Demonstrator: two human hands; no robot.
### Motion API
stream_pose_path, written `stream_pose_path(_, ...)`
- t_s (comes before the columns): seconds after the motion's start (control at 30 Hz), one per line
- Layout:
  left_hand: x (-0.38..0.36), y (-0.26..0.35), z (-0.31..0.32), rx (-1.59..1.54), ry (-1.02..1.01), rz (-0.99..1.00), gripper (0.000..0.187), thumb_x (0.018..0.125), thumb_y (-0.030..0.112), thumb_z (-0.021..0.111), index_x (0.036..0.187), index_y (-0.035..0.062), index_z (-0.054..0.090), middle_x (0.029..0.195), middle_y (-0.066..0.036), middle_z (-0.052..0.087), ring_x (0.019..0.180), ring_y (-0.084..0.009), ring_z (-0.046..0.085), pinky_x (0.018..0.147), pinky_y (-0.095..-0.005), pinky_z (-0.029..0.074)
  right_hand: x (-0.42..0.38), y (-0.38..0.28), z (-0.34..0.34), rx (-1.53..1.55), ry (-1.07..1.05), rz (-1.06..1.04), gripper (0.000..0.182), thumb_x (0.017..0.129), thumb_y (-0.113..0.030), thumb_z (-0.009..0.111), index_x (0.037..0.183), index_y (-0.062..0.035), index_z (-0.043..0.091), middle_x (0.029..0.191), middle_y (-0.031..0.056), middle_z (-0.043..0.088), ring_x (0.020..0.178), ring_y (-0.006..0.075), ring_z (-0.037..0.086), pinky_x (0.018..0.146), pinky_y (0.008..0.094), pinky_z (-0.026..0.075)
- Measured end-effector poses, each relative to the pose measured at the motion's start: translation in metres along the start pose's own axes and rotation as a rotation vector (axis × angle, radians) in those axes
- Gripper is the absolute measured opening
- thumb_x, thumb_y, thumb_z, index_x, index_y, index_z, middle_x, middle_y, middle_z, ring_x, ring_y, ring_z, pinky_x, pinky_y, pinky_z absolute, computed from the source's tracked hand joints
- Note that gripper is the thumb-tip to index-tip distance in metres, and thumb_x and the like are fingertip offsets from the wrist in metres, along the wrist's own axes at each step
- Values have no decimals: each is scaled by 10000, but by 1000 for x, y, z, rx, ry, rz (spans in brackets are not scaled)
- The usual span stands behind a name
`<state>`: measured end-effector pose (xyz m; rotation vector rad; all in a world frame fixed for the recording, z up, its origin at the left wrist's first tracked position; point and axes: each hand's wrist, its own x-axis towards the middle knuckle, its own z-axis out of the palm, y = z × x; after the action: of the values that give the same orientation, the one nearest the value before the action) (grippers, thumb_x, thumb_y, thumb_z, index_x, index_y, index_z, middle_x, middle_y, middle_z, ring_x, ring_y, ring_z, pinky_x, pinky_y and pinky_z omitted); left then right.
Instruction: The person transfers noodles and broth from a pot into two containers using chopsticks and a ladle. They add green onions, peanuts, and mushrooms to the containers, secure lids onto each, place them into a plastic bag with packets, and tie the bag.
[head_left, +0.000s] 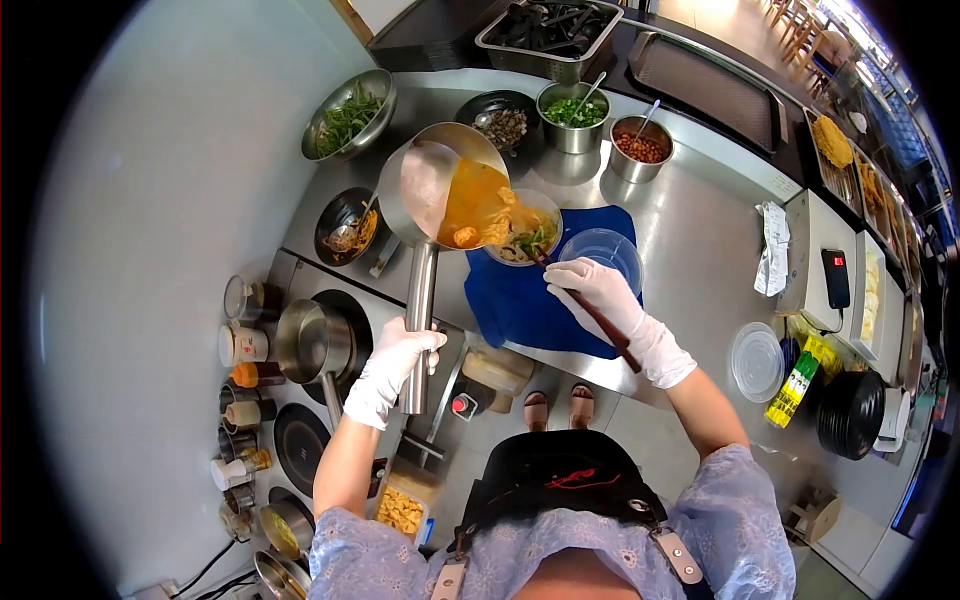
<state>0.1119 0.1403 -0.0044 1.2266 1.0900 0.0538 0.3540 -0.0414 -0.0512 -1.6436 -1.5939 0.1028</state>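
Observation:
My left hand [395,362], in a white glove, is wrapped round the long handle of a steel saucepan [422,285]. The pan is tilted to the right, and orange broth with yellowish pieces [470,205] lies at its lower rim. Under that rim is a see-through plastic bowl [553,208] with noodles and greens in it. My gloved right hand [603,297] grips dark brown chopsticks [607,328], their tips at the food by the bowl. A second see-through bowl [625,262] sits beside it, partly behind my right hand. Both bowls stand on a blue cloth [495,305].
Behind stand a bowl of green leaves [350,120], a pot of chopped greens [575,108] and a pot of reddish-brown bits [640,150]. Another saucepan [312,340] rests on the left burner. A plastic lid [758,362] and yellow packet [795,388] lie at right.

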Motion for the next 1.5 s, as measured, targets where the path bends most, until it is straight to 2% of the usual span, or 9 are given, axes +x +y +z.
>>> stream_pose_path(0.13,-2,3,4,33,5,11,214,740,-7,649,898,-15,505,646,-46,528,470,-142,518,423,-280,443,4,-33,-43,63,170,125,140,823,-89,656,956,-64,621,885,114,659,790,270,648,706,304,520)
stream_pose_path(0.27,-3,1,4,55,8,12,181,745,-19,652,868,-16,518,684,-61,545,498,-142,534,438,-282,448,-5,-44,-61,265,405,392,70,826,-4,634,894,-17,643,867,103,660,751,193,647,696,258,505)
stream_pose_path(0.4,-7,3,8,65,13,9,189,744,-20,654,879,-18,521,687,-64,549,500,-143,535,437,-283,449,-1,-29,-35,138,517,270,70,833,-6,631,903,-14,632,875,107,658,746,199,645,690,253,507)
stream_pose_path(0.6,-7,4,13,113,54,17,178,742,-17,641,862,-16,509,640,-48,528,469,-138,519,426,-275,443,-2,-2,14,163,402,198,57,824,-41,644,878,-51,630,904,122,658,823,274,658,725,295,528)
stream_pose_path(0.67,-9,4,14,117,69,11,173,744,-18,641,858,-15,511,640,-49,530,473,-137,520,427,-276,442,-4,-2,4,188,387,163,44,833,-42,640,876,-42,636,898,115,664,810,224,662,723,279,521)
stream_pose_path(0.77,-8,2,13,126,73,21,178,744,-20,641,861,-14,506,642,-50,532,469,-138,519,425,-276,442,-8,-21,-38,411,502,438,70,853,-31,627,914,-6,649,870,75,667,784,101,619,712,221,489)
stream_pose_path(0.87,-5,-1,8,135,66,12,233,738,18,677,888,-36,507,674,-83,559,504,-150,542,448,-289,457,-17,-17,-68,501,598,398,86,876,-8,592,934,24,647,871,72,667,781,118,628,730,227,500)
stream_pose_path(1.37,-10,3,11,148,70,3,242,735,15,680,899,-35,509,691,-76,565,513,-146,545,462,-283,463,-52,-26,-97,250,484,338,32,826,53,610,849,33,620,876,111,657,804,158,630,745,255,501)
stream_pose_path(1.5,-11,4,12,160,83,-6,241,734,13,681,897,-33,509,691,-75,566,511,-145,545,463,-284,464,-65,-38,-111,144,468,459,10,834,22,620,843,19,625,868,110,655,800,166,626,751,273,501)
